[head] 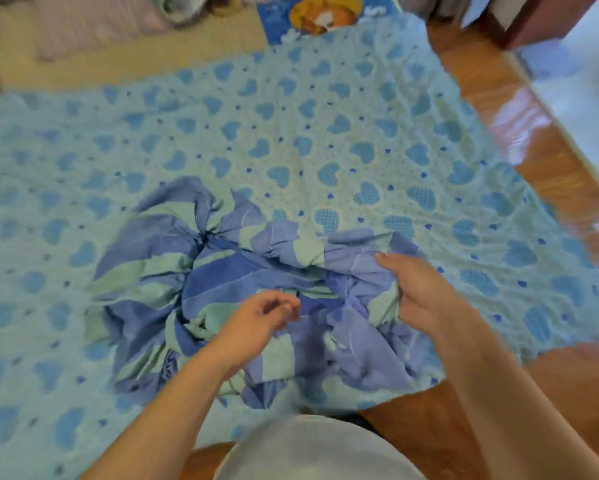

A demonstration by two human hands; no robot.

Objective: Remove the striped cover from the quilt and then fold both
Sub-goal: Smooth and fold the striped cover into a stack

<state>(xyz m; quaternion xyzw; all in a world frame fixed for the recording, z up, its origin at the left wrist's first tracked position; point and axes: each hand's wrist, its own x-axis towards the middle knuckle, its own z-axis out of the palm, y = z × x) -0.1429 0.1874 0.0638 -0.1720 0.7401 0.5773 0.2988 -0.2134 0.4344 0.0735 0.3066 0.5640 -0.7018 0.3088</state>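
The striped cover point(242, 299) is seen bunched in a loose heap on the near middle of the heart-patterned quilt point(325, 140), which is spread flat over a wooden floor point(499, 109). Thin, light, limp cloth is suggested by the deep crumples and twisted folds; little weight is to be expected, no stiffness, and a tendency to sag and slide out of shape once lifted. A hem or corner would best be sought, since a mid-heap hold only gathers more bunching. The right edge of the heap is gripped by the right hand point(419, 292), thumb laid on top and fingers tucked beneath a fold, so the bulk of the cover lies to the left of that grip. The left hand point(260, 320) is held above the near middle of the heap with fingers curled; whether a bit of cloth or thread is pinched there cannot be told through the blur.
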